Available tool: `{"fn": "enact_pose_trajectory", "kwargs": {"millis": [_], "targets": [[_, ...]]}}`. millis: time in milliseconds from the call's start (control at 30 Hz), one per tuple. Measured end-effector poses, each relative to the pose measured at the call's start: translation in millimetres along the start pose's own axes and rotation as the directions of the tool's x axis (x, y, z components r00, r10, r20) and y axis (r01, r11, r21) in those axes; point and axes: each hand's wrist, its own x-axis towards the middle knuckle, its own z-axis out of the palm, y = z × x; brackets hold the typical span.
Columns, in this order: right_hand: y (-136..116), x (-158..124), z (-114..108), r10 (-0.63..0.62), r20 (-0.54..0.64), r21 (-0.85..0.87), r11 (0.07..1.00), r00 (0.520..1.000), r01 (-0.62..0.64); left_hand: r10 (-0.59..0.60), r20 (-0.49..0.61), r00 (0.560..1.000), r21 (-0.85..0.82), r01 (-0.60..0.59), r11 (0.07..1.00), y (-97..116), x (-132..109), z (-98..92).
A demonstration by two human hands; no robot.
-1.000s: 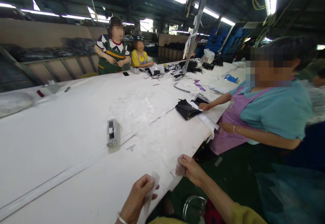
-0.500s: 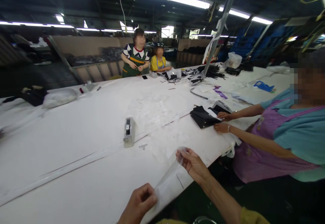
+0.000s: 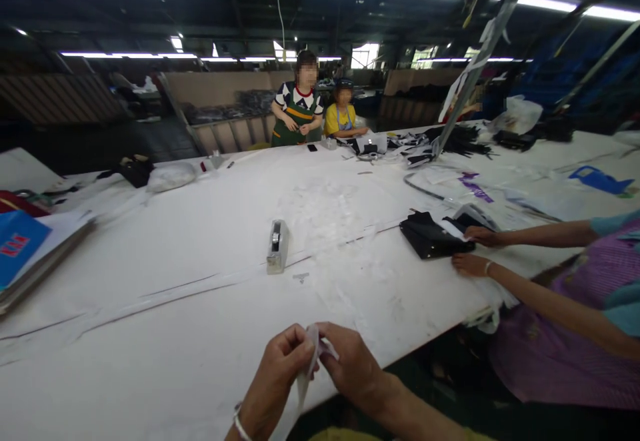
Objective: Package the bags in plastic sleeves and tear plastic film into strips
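My left hand (image 3: 280, 371) and my right hand (image 3: 350, 367) meet at the near edge of the white table (image 3: 175, 321). Both pinch the top of a clear plastic strip (image 3: 306, 374), which hangs down between them. A tape dispenser (image 3: 277, 246) stands on the table beyond my hands, out of reach of both.
A co-worker at the right rests both hands (image 3: 473, 251) by a black folded item (image 3: 430, 235). Two people (image 3: 315, 111) are at the far side. A stack of papers with a blue cover (image 3: 30, 254) lies at the left edge. Scraps and bags litter the far right.
My hands were apart with the strip stretched between them; now they have come together and the strip is folded between them. The view has turned left.
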Motion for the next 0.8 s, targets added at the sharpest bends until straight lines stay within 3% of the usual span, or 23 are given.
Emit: {"fn": "enact_pose_trajectory", "kwargs": {"millis": [133,200,267,300,433,633,800], "targets": [[2.8,2.1,12.1,0.251,-0.064,0.204,0.951,0.966,-0.233,0.029,-0.054,0.998,0.037,-0.027,0.999,10.4,-4.8,-15.1],[1.0,8.2,15.7,0.451,-0.097,0.404,0.832,0.887,-0.379,0.074,-0.121,0.99,0.083,-0.064,0.995,15.9,-6.8,-25.3],[-5.1,18.4,22.0,0.581,-0.086,0.567,0.696,0.809,-0.44,0.113,-0.134,0.984,0.092,-0.101,0.991,19.5,-7.7,-34.0],[-9.7,24.3,26.3,0.597,-0.078,0.602,0.667,0.798,-0.44,0.127,-0.118,0.985,0.085,-0.117,0.989,20.5,-7.6,-37.5],[-32.7,44.4,46.6,0.557,-0.054,0.607,0.677,0.829,-0.416,0.213,-0.042,0.976,0.146,-0.205,0.968,22.3,-4.0,-47.8],[-56.4,50.9,66.6,0.574,0.003,0.64,0.628,0.819,-0.443,0.262,-0.06,0.963,0.351,-0.226,0.909,23.8,0.8,-64.4],[-62.9,50.9,74.4,0.581,-0.009,0.692,0.591,0.814,-0.414,0.214,-0.043,0.976,0.216,-0.2,0.956,14.5,9.6,-76.6]]}}
